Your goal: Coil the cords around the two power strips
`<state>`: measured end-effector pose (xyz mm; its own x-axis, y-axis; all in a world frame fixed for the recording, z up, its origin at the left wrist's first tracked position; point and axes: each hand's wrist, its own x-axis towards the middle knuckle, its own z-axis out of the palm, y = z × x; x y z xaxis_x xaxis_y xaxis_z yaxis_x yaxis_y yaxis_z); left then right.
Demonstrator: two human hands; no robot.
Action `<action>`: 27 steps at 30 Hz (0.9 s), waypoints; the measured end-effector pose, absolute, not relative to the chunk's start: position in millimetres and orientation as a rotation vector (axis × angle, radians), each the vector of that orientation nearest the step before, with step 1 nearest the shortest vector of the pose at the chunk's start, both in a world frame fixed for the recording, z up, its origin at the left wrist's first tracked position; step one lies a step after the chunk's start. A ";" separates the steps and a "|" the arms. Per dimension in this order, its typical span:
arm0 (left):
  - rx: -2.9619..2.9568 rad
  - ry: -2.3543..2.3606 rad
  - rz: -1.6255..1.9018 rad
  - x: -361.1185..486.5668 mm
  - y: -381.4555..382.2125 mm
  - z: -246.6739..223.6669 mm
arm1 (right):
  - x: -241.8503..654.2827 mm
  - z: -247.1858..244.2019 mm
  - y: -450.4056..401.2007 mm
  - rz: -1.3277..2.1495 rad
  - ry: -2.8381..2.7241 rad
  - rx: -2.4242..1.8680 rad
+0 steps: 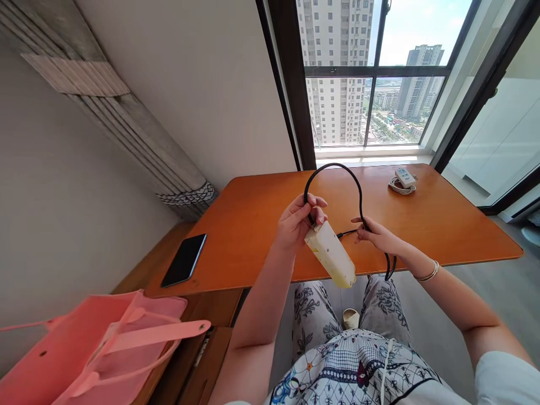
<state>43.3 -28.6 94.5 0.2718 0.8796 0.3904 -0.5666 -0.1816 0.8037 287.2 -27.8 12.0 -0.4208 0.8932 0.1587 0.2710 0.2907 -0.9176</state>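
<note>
My left hand (298, 222) is closed around a thick black cable (333, 165), right where it meets the upper end of a yellowed white oblong block (331, 256). The block hangs tilted over the table's front edge, and its kind cannot be told from this side. From there the cable arches up and over to my right hand (377, 235), whose fingers are closed on it. Below the right wrist, a loop of the cable hangs down past the table edge. A thin black cable end points left from the right hand, toward the block.
The orange-brown wooden table (253, 225) stands below the window. A black phone (184, 260) lies at its left. A white power strip (405, 178) with a coiled cord sits at the back right. A pink bag (97, 349) is at the lower left.
</note>
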 end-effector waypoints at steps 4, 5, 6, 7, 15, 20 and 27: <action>1.202 0.514 1.442 42.0 -34.3 95.2 | 285.4 -4.4 -45.2 0.775 -1.949 -1.251; 1.230 0.552 1.437 41.9 -34.9 93.8 | 285.4 -2.3 -49.0 0.592 -2.005 -1.296; 1.262 0.581 1.426 42.1 -35.3 92.0 | 285.0 1.8 -52.7 0.424 -2.076 -1.340; 1.295 0.601 1.408 42.5 -35.6 89.9 | 284.0 7.3 -56.4 0.286 -2.174 -1.387; 1.500 0.600 1.251 56.7 -45.2 79.4 | 260.0 50.3 -86.6 -0.380 -2.941 -1.184; 1.670 0.528 1.164 62.2 -58.6 80.5 | 260.4 73.2 -97.9 -0.533 -2.866 -0.729; 1.878 0.483 0.941 62.6 -72.9 91.3 | 275.3 105.1 -98.8 -0.352 -2.447 -0.714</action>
<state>62.6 -72.9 91.3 0.6264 0.6672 0.4032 -0.0612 -0.4736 0.8786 275.3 -98.8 105.1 -0.7008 0.4127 0.5818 0.5602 0.8234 0.0906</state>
